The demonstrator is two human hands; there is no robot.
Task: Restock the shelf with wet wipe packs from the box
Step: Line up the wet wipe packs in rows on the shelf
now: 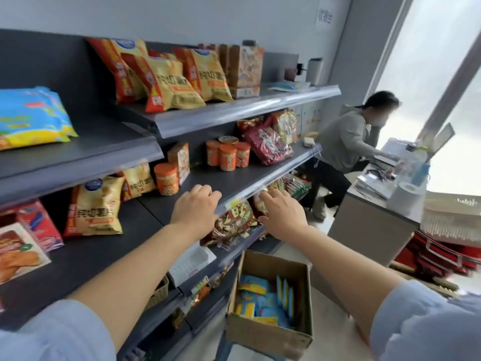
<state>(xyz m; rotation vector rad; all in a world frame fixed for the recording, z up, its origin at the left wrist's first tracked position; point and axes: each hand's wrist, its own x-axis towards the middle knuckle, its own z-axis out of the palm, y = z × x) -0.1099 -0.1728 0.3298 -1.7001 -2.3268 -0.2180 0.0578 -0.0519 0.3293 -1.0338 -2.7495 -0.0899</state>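
Box (268, 334) low at 6 o'clock, open-topped, blue-yellow wipes (263, 295) jumbled inside. Left hand (195, 208) curls over the shelf lip (273, 178); right hand (282, 212), fingers straight, touches snack bags (234, 220) underneath. Shelved wipes (33, 115) at 9 o'clock, bare shelf beside.

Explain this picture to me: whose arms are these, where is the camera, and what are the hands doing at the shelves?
No machine here: a person wears a camera on the head, so you look down along their two arms. The left hand curls its fingers over a shelf edge; the right hand reaches, open, toward snack bags on the shelf below. Neither holds a pack. The cardboard box lower down holds blue wet wipe packs; similar blue packs lie on a shelf at upper left.
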